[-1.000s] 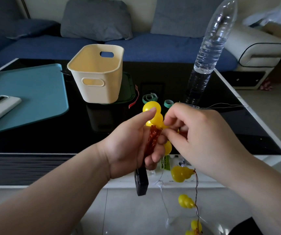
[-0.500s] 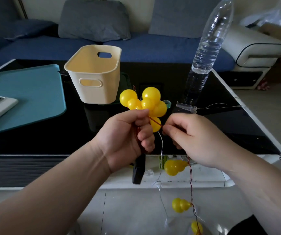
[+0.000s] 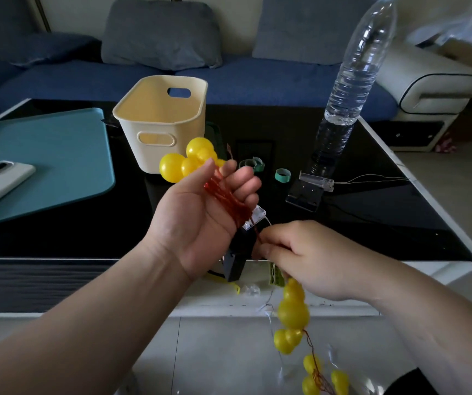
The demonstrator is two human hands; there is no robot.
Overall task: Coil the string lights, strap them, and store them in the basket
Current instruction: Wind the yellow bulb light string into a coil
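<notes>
The left hand point(image 3: 197, 223) has rolled palm-up and the right hand point(image 3: 311, 260) has dropped below it, drawing out a fresh length. The string lights point(image 3: 226, 199) lie as a red hank across the left palm, fingers point(image 3: 247, 181) curled round it, yellow bulbs point(image 3: 172, 166) bunched above them. The right hand pinches the wire point(image 3: 257, 234), more gourd-shaped bulbs dangling beneath. They look light and limp, the thin wire tangle-prone, the hollow bulbs probably crushable: best gripped by the wire. The basket point(image 3: 155, 138) stands beyond the left hand.
</notes>
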